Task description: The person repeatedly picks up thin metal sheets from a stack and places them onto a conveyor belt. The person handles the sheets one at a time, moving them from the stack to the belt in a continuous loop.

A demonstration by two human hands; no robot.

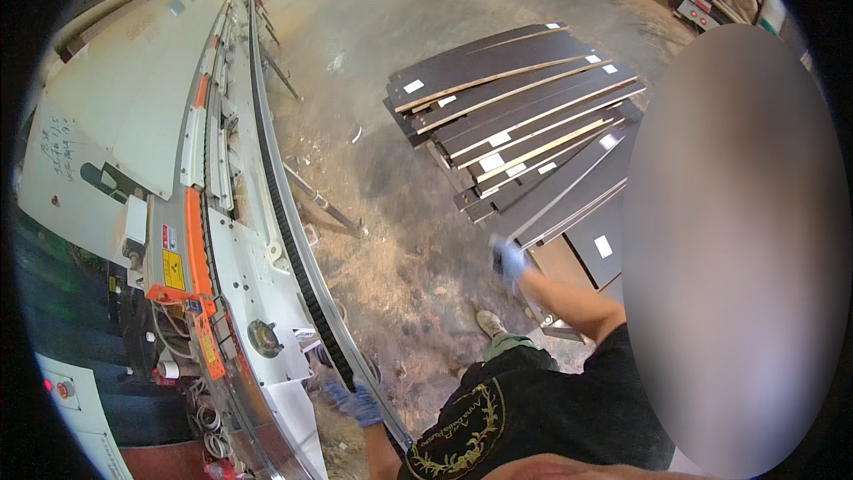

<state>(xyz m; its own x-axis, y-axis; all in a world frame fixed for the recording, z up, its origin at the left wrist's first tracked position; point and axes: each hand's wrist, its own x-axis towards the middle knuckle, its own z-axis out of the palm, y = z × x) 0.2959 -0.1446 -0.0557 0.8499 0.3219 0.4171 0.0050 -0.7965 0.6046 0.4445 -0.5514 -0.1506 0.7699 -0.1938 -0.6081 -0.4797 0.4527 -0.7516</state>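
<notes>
My left hand (357, 404), in a thin bluish glove, reaches in from the lower edge beside the black belt (298, 258) of a long machine. Its fingers are stretched out over the metal rail (360, 364), with nothing held that I can see. Farther right and out ahead is my right hand (513, 262), also gloved and smeared by motion. It is nearest to the corner of a dark board (564, 191) in the stack; whether it touches the board I cannot tell. Its fingers do not show clearly.
Several dark boards with pale edges and white labels (491, 162) lie fanned out on low stacks at the right. The white machine (258, 293) with orange trim runs along the left. A slanted support leg (329, 204) juts onto the dusty floor (400, 258). A blurred oval covers the far right.
</notes>
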